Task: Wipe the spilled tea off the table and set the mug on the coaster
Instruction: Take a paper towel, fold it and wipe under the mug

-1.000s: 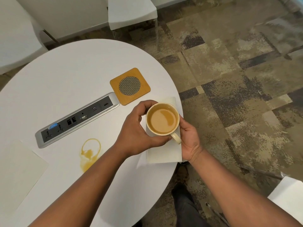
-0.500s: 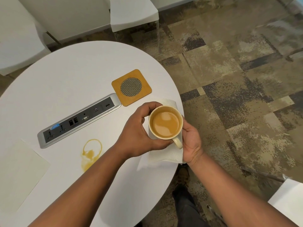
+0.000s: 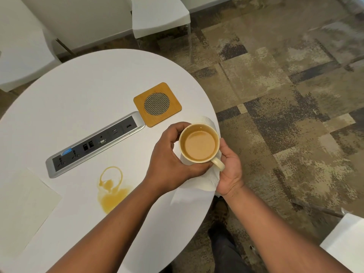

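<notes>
A cream mug (image 3: pixel 199 143) full of milky tea is held just above the right edge of the round white table (image 3: pixel 82 91). My left hand (image 3: pixel 169 160) grips its body from the left. My right hand (image 3: pixel 229 168) holds a white paper napkin (image 3: pixel 208 178) bunched up against the mug's underside and handle side. The square wooden coaster (image 3: pixel 157 104) with a mesh centre lies just behind the mug, apart from it. A yellow tea spill (image 3: pixel 111 186) with a ring mark sits on the table, left of my left forearm.
A grey power and USB strip (image 3: pixel 94 144) is set into the table between spill and coaster. A pale sheet (image 3: pixel 21 209) lies at the table's left front. White chairs (image 3: pixel 159 14) stand behind the table; another white surface (image 3: pixel 344 243) is at the lower right.
The flat napkin under the mug has been gathered up by my right hand against the mug's bottom. The mug has stayed in my left hand at nearly the same spot.
</notes>
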Demonstrator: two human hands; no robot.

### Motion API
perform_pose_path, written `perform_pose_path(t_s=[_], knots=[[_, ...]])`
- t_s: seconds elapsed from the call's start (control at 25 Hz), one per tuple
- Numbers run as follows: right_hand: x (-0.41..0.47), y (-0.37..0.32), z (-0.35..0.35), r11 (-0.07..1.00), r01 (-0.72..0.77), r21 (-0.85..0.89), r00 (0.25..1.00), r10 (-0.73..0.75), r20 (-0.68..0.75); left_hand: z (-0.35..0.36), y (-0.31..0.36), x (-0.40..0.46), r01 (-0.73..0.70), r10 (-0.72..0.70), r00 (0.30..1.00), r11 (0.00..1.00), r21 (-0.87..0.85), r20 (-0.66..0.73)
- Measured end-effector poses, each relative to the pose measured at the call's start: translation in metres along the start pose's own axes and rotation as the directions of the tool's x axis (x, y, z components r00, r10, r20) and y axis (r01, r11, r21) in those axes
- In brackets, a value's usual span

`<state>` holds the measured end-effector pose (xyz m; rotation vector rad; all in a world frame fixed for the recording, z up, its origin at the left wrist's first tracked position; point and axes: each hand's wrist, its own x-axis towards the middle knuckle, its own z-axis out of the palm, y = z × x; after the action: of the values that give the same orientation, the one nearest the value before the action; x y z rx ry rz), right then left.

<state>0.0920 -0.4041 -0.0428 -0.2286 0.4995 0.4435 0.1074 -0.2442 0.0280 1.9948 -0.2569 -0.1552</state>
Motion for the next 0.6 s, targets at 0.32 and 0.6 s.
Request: perform_pose_path(t_s=[0.32,0.6], knots=[[-0.002,-0.006,-0.001,0.988,-0.039,-0.152,0.999,0.033,-0.041,-0.017,-0.002,0.007,-0.025,0.022,0.988,1.0,0.017,0.153],[0.002,-0.013,-0.005,0.986,-0.016,-0.164,1.0,0.015,-0.006,-0.027,0.0,0.018,-0.049,0.047,0.969,0.999,0.002,0.244]])
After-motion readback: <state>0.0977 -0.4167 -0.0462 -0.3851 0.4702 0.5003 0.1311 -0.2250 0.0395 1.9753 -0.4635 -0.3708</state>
